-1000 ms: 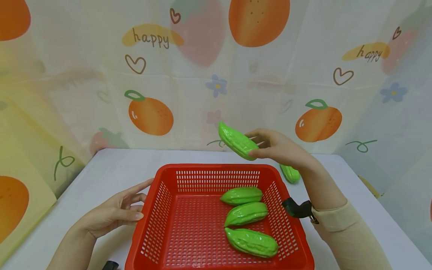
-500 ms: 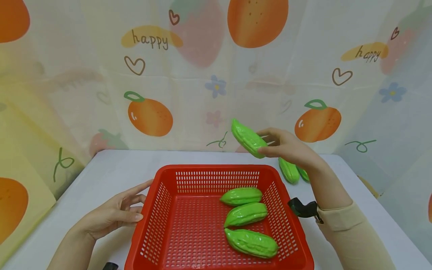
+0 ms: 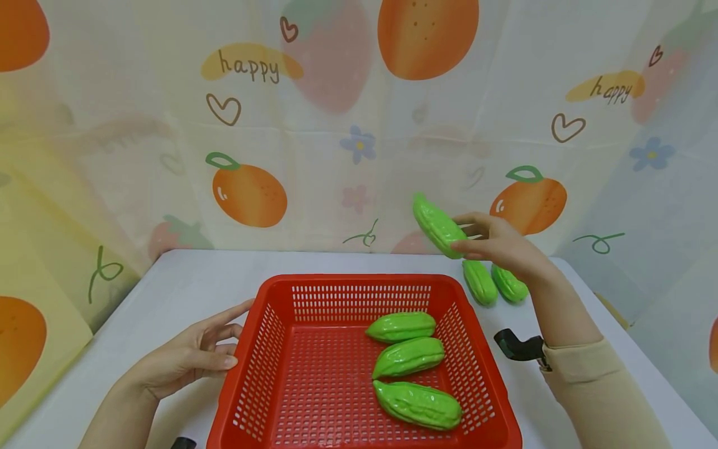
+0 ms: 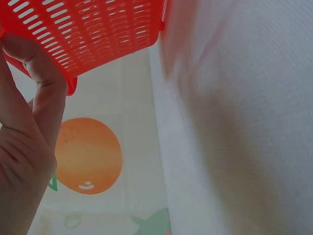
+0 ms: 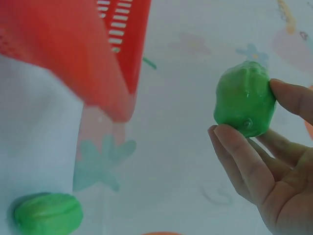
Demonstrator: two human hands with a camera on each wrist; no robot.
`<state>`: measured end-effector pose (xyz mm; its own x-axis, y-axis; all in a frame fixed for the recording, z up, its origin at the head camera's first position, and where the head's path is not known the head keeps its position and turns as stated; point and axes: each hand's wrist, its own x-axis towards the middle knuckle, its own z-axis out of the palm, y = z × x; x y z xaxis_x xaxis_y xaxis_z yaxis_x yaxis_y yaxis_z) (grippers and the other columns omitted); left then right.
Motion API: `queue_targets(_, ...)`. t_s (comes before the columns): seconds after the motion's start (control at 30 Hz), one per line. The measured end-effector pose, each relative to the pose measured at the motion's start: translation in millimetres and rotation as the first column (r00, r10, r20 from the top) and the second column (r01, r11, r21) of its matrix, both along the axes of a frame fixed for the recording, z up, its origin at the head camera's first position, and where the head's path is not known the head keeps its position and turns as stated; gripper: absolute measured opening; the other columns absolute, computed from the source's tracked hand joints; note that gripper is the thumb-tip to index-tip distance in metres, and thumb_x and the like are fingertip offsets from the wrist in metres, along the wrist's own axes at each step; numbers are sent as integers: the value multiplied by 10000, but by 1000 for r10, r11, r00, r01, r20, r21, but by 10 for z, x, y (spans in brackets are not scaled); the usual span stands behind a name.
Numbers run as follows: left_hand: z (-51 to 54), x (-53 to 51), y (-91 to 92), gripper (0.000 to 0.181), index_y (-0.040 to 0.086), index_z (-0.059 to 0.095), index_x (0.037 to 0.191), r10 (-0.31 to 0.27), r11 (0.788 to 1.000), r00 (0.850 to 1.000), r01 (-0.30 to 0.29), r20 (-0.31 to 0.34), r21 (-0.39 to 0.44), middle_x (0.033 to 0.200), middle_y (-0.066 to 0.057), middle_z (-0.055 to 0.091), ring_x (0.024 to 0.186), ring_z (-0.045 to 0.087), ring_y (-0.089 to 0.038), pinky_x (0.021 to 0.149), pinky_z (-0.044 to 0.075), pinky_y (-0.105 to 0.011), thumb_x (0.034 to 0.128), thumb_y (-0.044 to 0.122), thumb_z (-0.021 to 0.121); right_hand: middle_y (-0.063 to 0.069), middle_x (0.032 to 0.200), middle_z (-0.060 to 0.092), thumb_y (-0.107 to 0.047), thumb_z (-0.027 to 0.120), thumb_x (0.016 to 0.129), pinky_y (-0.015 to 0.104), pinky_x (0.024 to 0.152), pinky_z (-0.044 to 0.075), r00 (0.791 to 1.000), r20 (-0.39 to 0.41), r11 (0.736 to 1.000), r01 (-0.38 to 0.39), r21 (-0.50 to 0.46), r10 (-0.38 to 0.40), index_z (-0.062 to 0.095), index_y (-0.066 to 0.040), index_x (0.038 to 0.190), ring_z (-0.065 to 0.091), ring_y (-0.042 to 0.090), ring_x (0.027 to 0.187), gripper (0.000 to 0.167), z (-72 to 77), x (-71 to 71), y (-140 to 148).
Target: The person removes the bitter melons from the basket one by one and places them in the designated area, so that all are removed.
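Above the table's back right, my right hand (image 3: 496,240) holds a green bitter melon (image 3: 437,226) tilted in the air, beyond the basket's far right corner. In the right wrist view the thumb and fingertips pinch the bitter melon (image 5: 244,100) by its sides. My left hand (image 3: 187,352) touches the outer left side of the red plastic basket (image 3: 241,374) with relaxed fingers. Inside the basket, along its right side, lie three bitter melons: a far one (image 3: 401,327), a middle one (image 3: 409,357) and a near one (image 3: 417,404).
Two more bitter melons lie on the white table (image 3: 191,274) right of the basket: one close to its rim (image 3: 479,282), another (image 3: 509,284) beyond it. A printed fruit cloth (image 3: 314,187) hangs behind the table. Black straps (image 3: 518,346) sit at the wrists.
My right hand has carried the bitter melon rightward, from above the basket's back rim to past its right corner. Both bitter melons on the table now show. My left hand stays put.
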<state>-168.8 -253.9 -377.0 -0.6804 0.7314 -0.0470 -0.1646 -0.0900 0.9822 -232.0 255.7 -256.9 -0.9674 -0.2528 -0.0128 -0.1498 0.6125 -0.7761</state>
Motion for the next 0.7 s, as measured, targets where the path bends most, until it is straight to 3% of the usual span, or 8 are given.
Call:
queue_targets(0.23, -5, 1, -3, 769, 255, 181, 1589, -8, 1000, 1000, 8, 0, 9, 1180, 29, 583, 977, 697, -94, 834, 597, -286, 956, -68, 475, 219, 1377, 539, -284, 670, 937, 278, 901, 574, 998, 0, 998, 56, 31, -56, 434, -73, 1454, 626, 228, 1116, 606, -63, -24, 140)
queue_targets(0.57, -14, -2, -4, 775, 243, 168, 1592, -16, 1000, 1000, 16, -7, 22, 1186, 20, 580, 984, 698, -106, 847, 596, -301, 956, -79, 471, 262, 1441, 482, -352, 651, 948, 323, 916, 582, 992, 3, 988, 126, 89, -127, 370, -57, 1507, 657, 300, 1120, 692, -177, -33, 332)
queue_targets(0.7, -3, -3, 1, 772, 242, 170, 1592, -15, 1000, 1000, 15, -4, 16, 1180, 19, 578, 976, 700, -104, 843, 597, -295, 957, -77, 472, 301, 1468, 438, -335, 638, 958, 307, 907, 584, 990, 6, 987, 141, 72, -142, 328, -28, 1525, 605, 355, 1197, 716, -247, -49, 418)
